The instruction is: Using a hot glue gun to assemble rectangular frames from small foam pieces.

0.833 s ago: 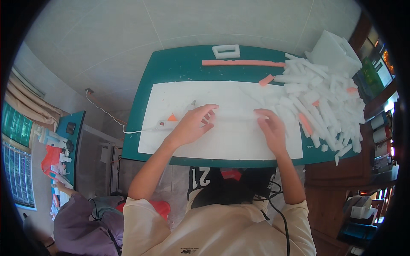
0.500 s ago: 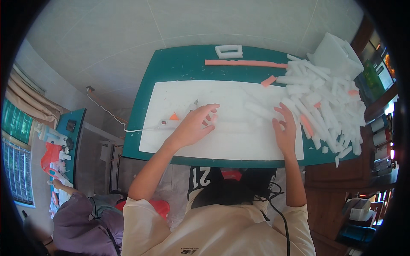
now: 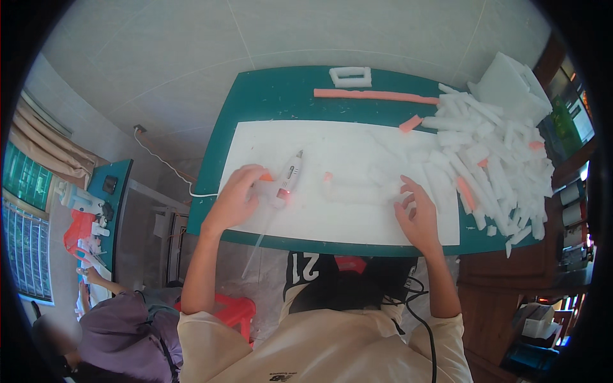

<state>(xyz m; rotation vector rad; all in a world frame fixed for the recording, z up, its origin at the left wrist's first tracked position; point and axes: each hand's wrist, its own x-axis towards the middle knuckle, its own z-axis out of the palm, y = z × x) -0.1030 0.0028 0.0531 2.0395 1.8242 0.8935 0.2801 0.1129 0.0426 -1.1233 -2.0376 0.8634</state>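
Note:
My left hand (image 3: 235,199) is curled at the grip side of a hot glue gun (image 3: 290,175), by its orange trigger. The gun's nozzle points away from me, and a red light glows at its rear. A clear glue stick (image 3: 257,247) trails from the back past the near table edge. My fingers hide the grip. On the white board (image 3: 345,226), a small pink foam piece (image 3: 327,177) touches the end of a pale foam strip, faint against the board. My right hand (image 3: 418,220) hovers over the board's right part, fingers bent and apart, holding nothing.
A heap of white foam strips (image 3: 488,159) covers the table's right side, with a white foam block (image 3: 511,89) behind. A long pink foam strip (image 3: 377,96) and a white foam frame (image 3: 350,77) lie at the far edge. Another person (image 3: 131,332) sits at left near a red stool (image 3: 233,313).
My left hand has moved left and nearer me, and the glue gun has turned, its glue stick now showing. My right hand has shifted slightly left and nearer me.

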